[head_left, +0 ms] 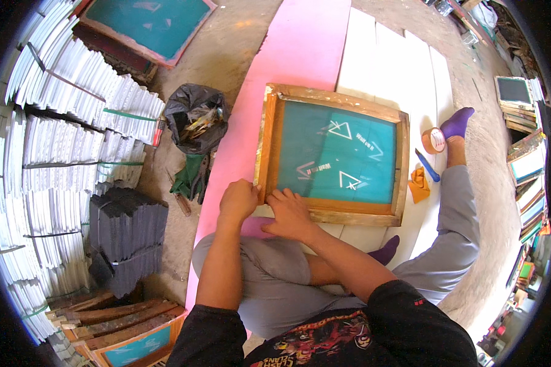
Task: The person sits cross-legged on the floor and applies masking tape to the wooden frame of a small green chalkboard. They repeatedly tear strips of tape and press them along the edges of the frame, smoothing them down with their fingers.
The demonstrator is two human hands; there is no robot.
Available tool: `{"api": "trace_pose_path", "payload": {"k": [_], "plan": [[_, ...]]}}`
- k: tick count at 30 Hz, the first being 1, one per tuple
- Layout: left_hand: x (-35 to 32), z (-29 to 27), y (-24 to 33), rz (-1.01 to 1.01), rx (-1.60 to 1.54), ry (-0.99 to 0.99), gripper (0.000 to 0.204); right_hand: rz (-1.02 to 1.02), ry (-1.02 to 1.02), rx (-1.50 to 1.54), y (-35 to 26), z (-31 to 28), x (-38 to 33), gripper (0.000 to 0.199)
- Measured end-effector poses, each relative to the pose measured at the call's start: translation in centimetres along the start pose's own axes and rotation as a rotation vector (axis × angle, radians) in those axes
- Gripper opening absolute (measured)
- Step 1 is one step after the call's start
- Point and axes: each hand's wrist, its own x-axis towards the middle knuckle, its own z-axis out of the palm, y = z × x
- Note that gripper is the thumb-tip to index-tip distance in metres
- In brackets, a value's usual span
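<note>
A screen printing frame (338, 209) with wooden bars and teal mesh lies in front of me. Pale triangle marks and lettering show on its mesh, and brown tape (275, 147) runs along the inner edges. At the near left corner, my left hand (239, 200) is closed on the frame's edge, its fingertips partly hidden. Beside it my right hand (288, 214) has bent fingers over the near bar, gripping it close to the same corner. A tape roll (433, 140), a blue cutter knife (427, 165) and a crumpled orange-yellow piece (419, 185) lie right of the frame.
Under the frame are a pink sheet (300, 43) and white boards (358, 55). Left stand a black bag (196, 116) of scraps, a dark bundle (128, 238) and tall white stacks (55, 147). Another teal screen (147, 24) lies at the far left. My legs surround the near side.
</note>
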Motion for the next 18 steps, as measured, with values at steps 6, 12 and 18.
{"api": "trace_pose_path", "payload": {"k": [6,12,18], "plan": [[-0.4,-0.3,-0.3,0.016,-0.056,0.019,0.035,0.023,-0.091,0.051,2.1,-1.2,-1.4,0.057],[-1.1,-0.3,0.0,0.081,0.016,0.249,0.038,0.048,0.009,-0.003,6.9,-2.6,-6.3,0.056],[-2.8,-0.2,3.3,0.446,0.108,0.382,0.042,0.229,-0.162,-0.149,13.3,-7.1,-12.6,0.062]]}}
